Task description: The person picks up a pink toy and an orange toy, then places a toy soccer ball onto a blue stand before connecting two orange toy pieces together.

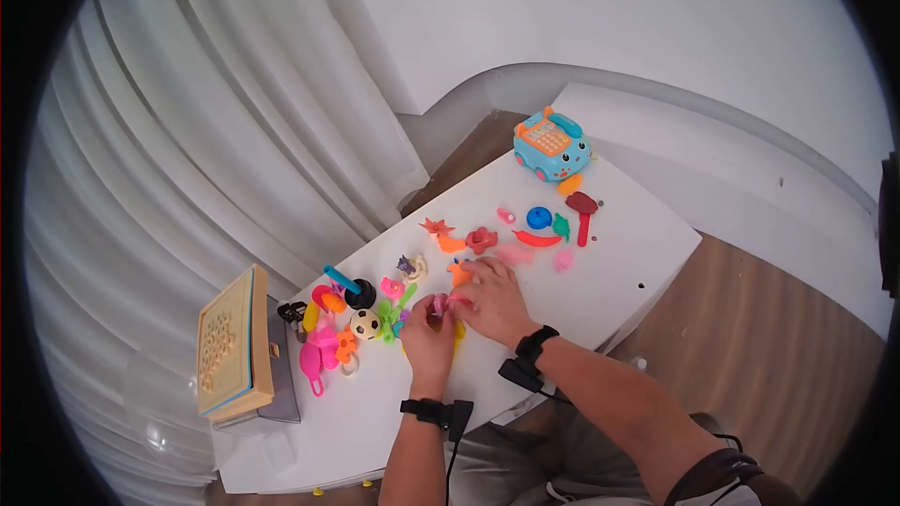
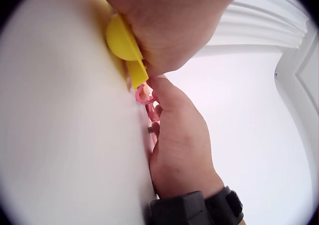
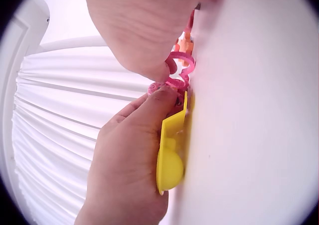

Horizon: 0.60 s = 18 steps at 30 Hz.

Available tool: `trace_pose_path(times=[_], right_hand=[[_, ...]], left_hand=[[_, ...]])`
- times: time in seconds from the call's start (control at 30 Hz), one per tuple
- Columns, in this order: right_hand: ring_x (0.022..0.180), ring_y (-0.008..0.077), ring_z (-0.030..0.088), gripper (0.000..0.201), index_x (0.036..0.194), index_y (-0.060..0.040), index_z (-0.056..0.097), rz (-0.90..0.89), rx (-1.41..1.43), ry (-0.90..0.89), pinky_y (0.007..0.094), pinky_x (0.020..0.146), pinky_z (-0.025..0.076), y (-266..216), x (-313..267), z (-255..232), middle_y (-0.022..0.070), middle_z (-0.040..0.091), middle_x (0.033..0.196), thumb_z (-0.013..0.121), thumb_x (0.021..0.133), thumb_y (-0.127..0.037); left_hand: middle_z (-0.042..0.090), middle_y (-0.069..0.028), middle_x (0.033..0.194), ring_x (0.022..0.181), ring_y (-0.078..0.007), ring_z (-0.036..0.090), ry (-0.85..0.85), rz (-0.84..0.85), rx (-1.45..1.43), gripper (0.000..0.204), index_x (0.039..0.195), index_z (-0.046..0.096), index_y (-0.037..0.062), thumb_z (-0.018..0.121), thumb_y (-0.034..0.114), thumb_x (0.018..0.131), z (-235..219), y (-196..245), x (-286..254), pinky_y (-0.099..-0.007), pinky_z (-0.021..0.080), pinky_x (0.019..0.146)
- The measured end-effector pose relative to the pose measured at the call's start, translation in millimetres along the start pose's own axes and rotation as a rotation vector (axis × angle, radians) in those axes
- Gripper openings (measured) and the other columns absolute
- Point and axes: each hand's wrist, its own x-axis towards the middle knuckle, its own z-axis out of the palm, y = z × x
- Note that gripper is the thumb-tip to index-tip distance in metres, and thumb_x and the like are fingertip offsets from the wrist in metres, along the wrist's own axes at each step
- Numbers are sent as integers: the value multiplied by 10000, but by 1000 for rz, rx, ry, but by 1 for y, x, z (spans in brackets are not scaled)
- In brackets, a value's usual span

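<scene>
Low over the white table, the left hand (image 1: 429,347) pinches a small pink patterned piece (image 3: 156,88) between thumb and fingers. Close beside it, the right hand (image 1: 495,305) has its fingers curled at a pink open-outlined piece (image 3: 187,60), also visible in the left wrist view as a pink loop (image 2: 141,94); its fingertips are partly hidden. The two hands almost meet. A yellow mould (image 3: 171,170) with a rounded bulge lies against the left hand's edge, on the tabletop. An orange toy (image 1: 459,274) lies just beyond the right hand's fingers.
Left of the hands are a football (image 1: 365,323), green pieces (image 1: 388,321), a black-based toy (image 1: 360,294) and pink toys (image 1: 323,342). A wooden box (image 1: 234,347) stands at the left end. Beyond are a red hammer (image 1: 583,215) and a blue toy phone (image 1: 551,145).
</scene>
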Motion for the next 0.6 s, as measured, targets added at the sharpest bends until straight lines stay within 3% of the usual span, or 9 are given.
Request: trace_pose_path(times=[0.1,0.2,0.27,0.3,0.37,0.4,0.6], right_hand=[[1389,335,475,166,962,-165,798,-11,26,18,524,1192,335,4,0,5,89,623,1375,788,844,-281],[1384,334,480,173,976,-169,788,-21,10,10,523,1187,340,3,0,4,87,624,1365,796,834,-268],[1383,334,480,180,977,-162,788,-24,2,5,524,1182,343,3,-1,4,87,622,1361,796,833,-270],[1382,334,479,186,977,-156,787,-25,-5,-1,524,1178,346,3,-1,3,86,620,1356,796,832,-273],[1381,334,478,190,972,-147,788,-31,-38,6,524,1176,346,3,-1,4,87,618,1353,797,831,-275],[1380,335,477,195,966,-137,788,-41,-67,15,524,1174,347,3,-1,5,87,616,1351,798,830,-277],[1383,337,474,184,936,-129,793,-59,-74,23,523,1177,340,3,0,7,89,616,1350,800,824,-275]], left_hand=[[781,-155,891,720,-227,753,8,32,27,332,1181,733,-29,812,128,899,-2,-2,-2,-346,591,682],[785,-140,909,759,-244,753,-14,-5,-52,379,1226,720,-26,802,144,898,-3,-5,-3,-376,575,783],[788,-116,946,844,-254,745,-16,52,120,412,1262,708,-3,785,175,898,-3,-9,-5,-416,502,936],[788,-116,946,844,-254,745,-17,50,118,412,1262,708,-3,785,175,898,-2,-13,-5,-416,502,936],[788,-180,956,818,-263,770,70,179,83,392,1239,698,-60,777,101,891,2,-19,-5,-377,597,783],[788,-180,956,818,-263,770,70,175,82,392,1239,698,-60,777,101,891,3,-22,-6,-377,597,783],[794,-75,967,963,-266,715,105,187,185,367,1220,732,33,792,161,882,-2,-13,-10,-431,471,999]])
